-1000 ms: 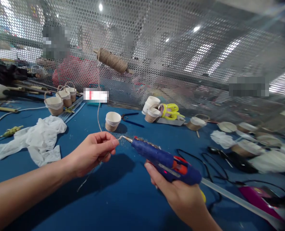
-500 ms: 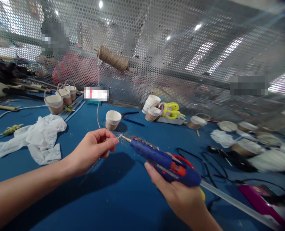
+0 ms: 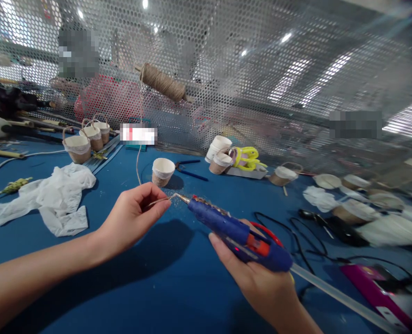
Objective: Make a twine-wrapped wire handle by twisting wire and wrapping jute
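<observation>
My left hand (image 3: 132,211) is closed in a pinch on a thin piece of twine (image 3: 160,201), whose end reaches the metal tip of a glue gun. The blue glue gun (image 3: 219,222) lies in my right hand (image 3: 264,283), fingers wrapped round its handle; a red light glows on its side and a long clear glue stick (image 3: 334,290) sticks out of its back. Just beyond my left hand stands a small paper cup (image 3: 163,170) with a brown lower part and white rim. Twine runs down behind that hand from a spool (image 3: 163,82) on the mesh.
Pliers (image 3: 193,170) lie behind the cup. Several small handled baskets (image 3: 77,148) stand at left, above crumpled white cloth (image 3: 61,199). More cups (image 3: 219,148) and yellow scissors (image 3: 247,157) sit at the back. Black cables (image 3: 292,232) and a purple power strip (image 3: 369,290) lie at right. A perforated metal screen (image 3: 219,60) closes the back.
My left hand's curled fingers have shifted, and more of the twine shows between thumb and forefinger. The hanging twine has swung slightly left. The glue gun has hardly moved.
</observation>
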The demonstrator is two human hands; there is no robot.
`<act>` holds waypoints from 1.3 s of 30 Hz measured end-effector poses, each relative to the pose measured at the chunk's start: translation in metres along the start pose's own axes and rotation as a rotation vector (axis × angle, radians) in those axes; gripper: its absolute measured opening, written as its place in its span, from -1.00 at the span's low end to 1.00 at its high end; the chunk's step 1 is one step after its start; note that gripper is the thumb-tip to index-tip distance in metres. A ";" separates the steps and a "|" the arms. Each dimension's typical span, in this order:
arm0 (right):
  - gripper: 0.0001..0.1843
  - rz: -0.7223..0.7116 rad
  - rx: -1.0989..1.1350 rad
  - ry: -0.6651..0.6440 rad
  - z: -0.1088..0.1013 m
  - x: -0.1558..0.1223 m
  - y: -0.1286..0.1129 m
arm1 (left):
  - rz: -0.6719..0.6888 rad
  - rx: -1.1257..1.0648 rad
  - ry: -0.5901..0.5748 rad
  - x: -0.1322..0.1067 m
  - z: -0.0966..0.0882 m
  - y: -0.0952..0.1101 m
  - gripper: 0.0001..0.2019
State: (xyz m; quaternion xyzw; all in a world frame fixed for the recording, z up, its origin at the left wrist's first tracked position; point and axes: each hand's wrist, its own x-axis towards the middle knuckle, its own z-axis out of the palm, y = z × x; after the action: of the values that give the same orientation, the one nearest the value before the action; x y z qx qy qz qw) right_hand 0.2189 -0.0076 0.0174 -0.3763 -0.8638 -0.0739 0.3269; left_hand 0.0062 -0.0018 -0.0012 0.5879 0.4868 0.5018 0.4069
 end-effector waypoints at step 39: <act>-0.87 0.183 0.210 0.034 0.002 0.003 -0.011 | 0.383 0.435 0.122 -0.003 -0.005 0.001 -0.94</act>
State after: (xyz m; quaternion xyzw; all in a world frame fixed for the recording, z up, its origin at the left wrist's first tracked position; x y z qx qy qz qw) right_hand 0.2091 -0.0127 0.0193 -0.4161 -0.8232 0.0406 0.3842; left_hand 0.0016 -0.0054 0.0003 0.7112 0.4867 0.4878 0.1390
